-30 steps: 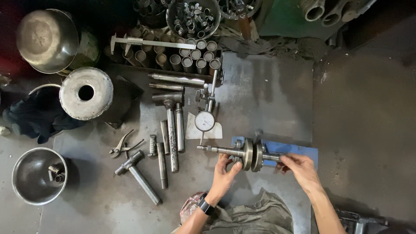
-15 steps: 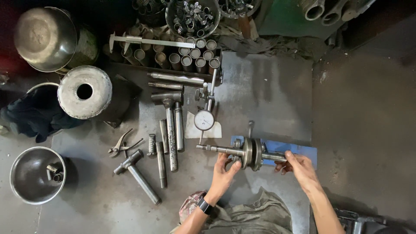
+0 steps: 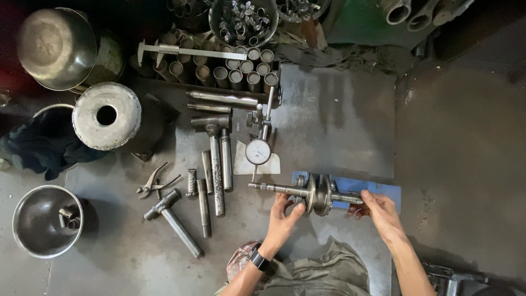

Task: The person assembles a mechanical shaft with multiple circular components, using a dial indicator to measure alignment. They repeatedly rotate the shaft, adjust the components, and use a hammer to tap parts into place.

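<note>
Crankshaft (image 3: 315, 193) lies crosswise over a blue stand (image 3: 378, 190) at roughly 5 o'clock in my view, on the grey steel plate (image 3: 329, 120). Left hand (image 3: 282, 219) reaches up under the left shaft end, fingers curled, tips touching near the flywheel. Right hand (image 3: 381, 211) has fingers closed around the right shaft end. I judge it heavy, rigid, probably oily and slick; best gripped at both shaft ends, clear of the middle weights. Dial gauge (image 3: 258, 151) stands just beyond at 11 o'clock of the crankshaft. Hammers (image 3: 216, 164) lie well left, at 9 o'clock.
</note>
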